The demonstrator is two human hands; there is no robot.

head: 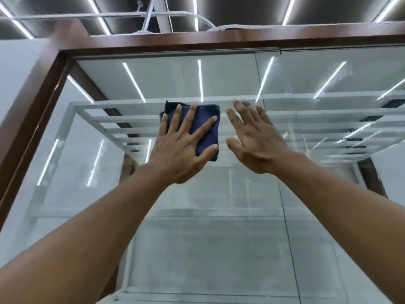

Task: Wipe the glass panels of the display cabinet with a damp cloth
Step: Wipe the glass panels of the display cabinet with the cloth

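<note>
On glass panel — left hand presses one cloth | right hand spread

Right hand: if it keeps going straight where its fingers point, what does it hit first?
Sliding up the glass panel, the right hand looks free until the brown top frame. Whether its palm already touches the glass is unclear.
</note>
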